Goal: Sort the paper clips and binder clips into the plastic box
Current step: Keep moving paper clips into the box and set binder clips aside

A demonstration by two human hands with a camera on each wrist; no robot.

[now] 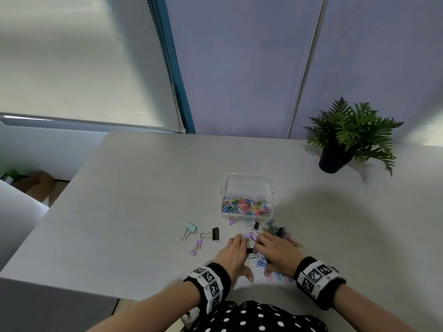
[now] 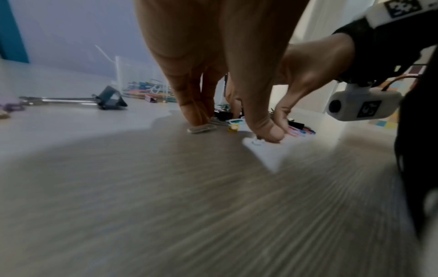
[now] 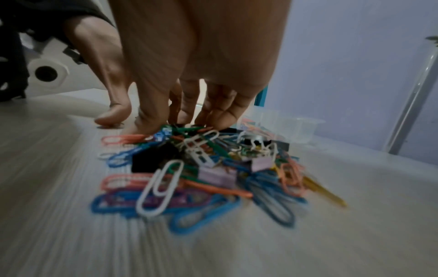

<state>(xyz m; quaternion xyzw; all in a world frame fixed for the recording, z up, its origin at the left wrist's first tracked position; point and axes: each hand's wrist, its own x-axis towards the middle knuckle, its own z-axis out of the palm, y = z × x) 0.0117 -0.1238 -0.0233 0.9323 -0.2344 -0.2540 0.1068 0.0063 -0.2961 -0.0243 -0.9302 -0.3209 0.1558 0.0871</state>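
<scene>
Here both hands [image 1: 257, 256] reach fingers-down into the clip pile [image 3: 201, 168] on the desk [image 1: 134, 202]; whether either grip pinches a clip: cannot tell. Box [image 1: 249, 188] lies straight ahead, right hand [image 1: 275, 252] nearer

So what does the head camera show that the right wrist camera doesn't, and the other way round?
Only the head view shows the potted plant, the mint binder clip lying left of the hands, and both compartments of the plastic box, with paper clips in the nearer one only. Only the right wrist view shows the pile up close: a white paper clip on top, lilac binder clips buried among coloured paper clips. Both show the right hand with fingertips down in the pile, the left hand beside it, and the table.
</scene>
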